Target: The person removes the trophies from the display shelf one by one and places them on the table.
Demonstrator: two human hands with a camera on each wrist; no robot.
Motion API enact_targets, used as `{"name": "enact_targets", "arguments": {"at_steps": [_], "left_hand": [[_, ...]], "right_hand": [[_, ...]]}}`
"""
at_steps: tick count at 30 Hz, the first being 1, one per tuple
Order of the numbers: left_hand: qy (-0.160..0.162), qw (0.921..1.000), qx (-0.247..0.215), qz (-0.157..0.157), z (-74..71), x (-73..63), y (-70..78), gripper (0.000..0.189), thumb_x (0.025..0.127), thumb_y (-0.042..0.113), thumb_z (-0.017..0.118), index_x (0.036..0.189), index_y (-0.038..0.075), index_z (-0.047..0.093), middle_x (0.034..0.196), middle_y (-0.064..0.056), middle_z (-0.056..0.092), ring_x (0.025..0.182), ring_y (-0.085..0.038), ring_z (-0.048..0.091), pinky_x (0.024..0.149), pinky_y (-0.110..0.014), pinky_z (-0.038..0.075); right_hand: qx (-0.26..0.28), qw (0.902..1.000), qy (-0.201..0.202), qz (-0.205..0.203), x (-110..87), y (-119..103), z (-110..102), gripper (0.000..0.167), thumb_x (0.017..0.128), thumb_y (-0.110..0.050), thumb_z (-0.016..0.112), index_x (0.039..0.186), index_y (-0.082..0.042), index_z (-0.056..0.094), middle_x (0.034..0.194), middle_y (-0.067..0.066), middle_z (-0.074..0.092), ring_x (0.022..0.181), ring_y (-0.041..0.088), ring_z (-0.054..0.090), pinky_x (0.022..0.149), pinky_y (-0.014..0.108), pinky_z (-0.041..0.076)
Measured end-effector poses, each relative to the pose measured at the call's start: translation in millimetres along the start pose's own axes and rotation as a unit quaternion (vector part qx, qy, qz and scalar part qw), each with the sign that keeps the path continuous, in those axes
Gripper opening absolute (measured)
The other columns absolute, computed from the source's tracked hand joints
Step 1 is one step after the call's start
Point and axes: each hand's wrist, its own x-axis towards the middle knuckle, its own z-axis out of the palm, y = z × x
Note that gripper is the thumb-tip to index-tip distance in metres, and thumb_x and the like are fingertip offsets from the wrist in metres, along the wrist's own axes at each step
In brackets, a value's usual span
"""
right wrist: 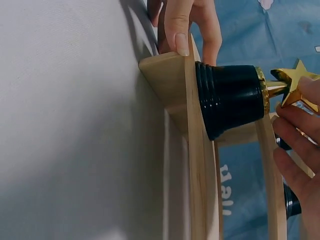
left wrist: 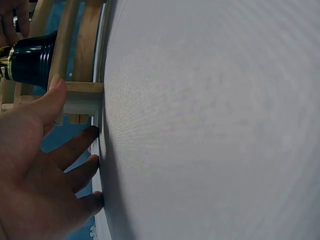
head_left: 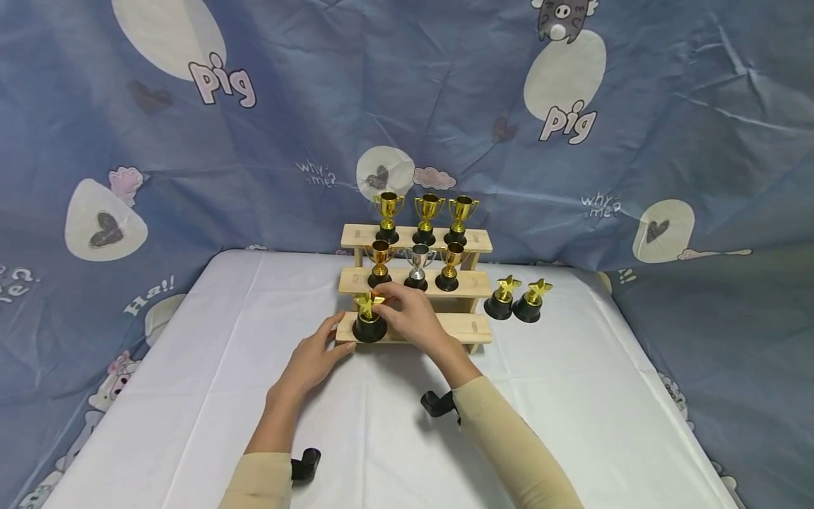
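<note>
On the left end of the lowest step of a wooden three-step stand [head_left: 467, 326] is a star trophy [head_left: 369, 328] with a gold star and a black base. My right hand [head_left: 413, 317] pinches its gold star [right wrist: 296, 85] between thumb and fingers. The black base [right wrist: 232, 95] meets the board in the right wrist view. At that same end, my left hand [head_left: 316, 359] touches the stand, its thumb [left wrist: 56, 97] on the board's front edge. Its other fingers spread loosely beside the stand, low by the white cloth.
Gold cup trophies [head_left: 429, 212] line the top step. On the middle step, a silver cup [head_left: 417, 265] stands between two bronze-gold ones. Two more star trophies [head_left: 528, 302] are on the white cloth [head_left: 572, 396] right of the stand. A blue printed curtain [head_left: 305, 127] hangs behind.
</note>
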Motion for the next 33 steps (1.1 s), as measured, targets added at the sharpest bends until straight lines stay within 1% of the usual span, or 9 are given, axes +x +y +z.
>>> {"name": "enact_targets", "arguments": {"at_steps": [8,12,16,20,27,33], "left_hand": [[0.002,1.0,0.001,-0.001,-0.6,-0.5,-1.9,0.074,0.095,0.049,0.062,0.157,0.035,0.024,0.148,-0.013,0.053,0.142,-0.046,0.039,0.114,-0.069,0.027],[0.001,1.0,0.001,-0.001,-0.2,-0.3,-2.2,0.074,0.095,0.049,0.062,0.158,0.034,0.024,0.147,-0.014,0.054,0.142,-0.047,0.039,0.114,-0.07,0.027],[0.001,1.0,0.003,0.001,1.3,0.0,-2.8,0.075,0.095,0.048,0.062,0.158,0.033,0.024,0.147,-0.014,0.055,0.142,-0.047,0.039,0.114,-0.069,0.027],[0.003,1.0,0.007,0.003,2.4,0.5,-2.8,0.075,0.095,0.049,0.062,0.158,0.033,0.024,0.147,-0.014,0.055,0.142,-0.047,0.039,0.115,-0.068,0.027],[0.006,0.9998,0.012,0.015,1.9,1.0,-1.8,0.074,0.096,0.05,0.061,0.158,0.03,0.025,0.148,-0.015,0.053,0.141,-0.049,0.038,0.114,-0.07,0.027],[0.007,0.9998,0.011,0.012,1.6,2.0,-0.5,0.074,0.096,0.049,0.06,0.158,0.031,0.024,0.149,-0.015,0.052,0.142,-0.049,0.038,0.114,-0.069,0.027]], "right_hand": [[0.003,0.9999,0.013,0.007,-2.9,1.3,-4.3,0.026,0.093,-0.015,0.071,0.119,-0.015,0.069,0.111,0.002,0.073,0.094,0.012,0.07,0.081,0.028,0.058],[0.008,0.9997,0.015,0.017,-5.1,0.7,-7.9,0.026,0.092,-0.014,0.071,0.118,-0.015,0.069,0.106,0.002,0.073,0.091,0.013,0.07,0.078,0.029,0.058],[0.01,0.9994,0.017,0.028,-7.0,1.0,-11.1,0.025,0.092,-0.013,0.071,0.117,-0.014,0.069,0.102,0.002,0.073,0.09,0.013,0.07,0.079,0.03,0.058],[0.013,0.9992,0.024,0.028,-9.4,3.6,-14.3,0.024,0.092,-0.012,0.07,0.116,-0.014,0.069,0.103,0.003,0.073,0.091,0.014,0.07,0.082,0.031,0.058],[0.013,0.9987,0.039,0.028,-15.9,9.3,-23.2,0.023,0.092,-0.01,0.07,0.114,-0.014,0.069,0.107,0.004,0.072,0.091,0.014,0.069,0.081,0.031,0.058],[0.003,0.9981,0.057,0.026,-18.7,12.9,-32.3,0.022,0.091,-0.01,0.07,0.113,-0.014,0.069,0.105,0.004,0.073,0.091,0.015,0.069,0.081,0.034,0.058]]}}
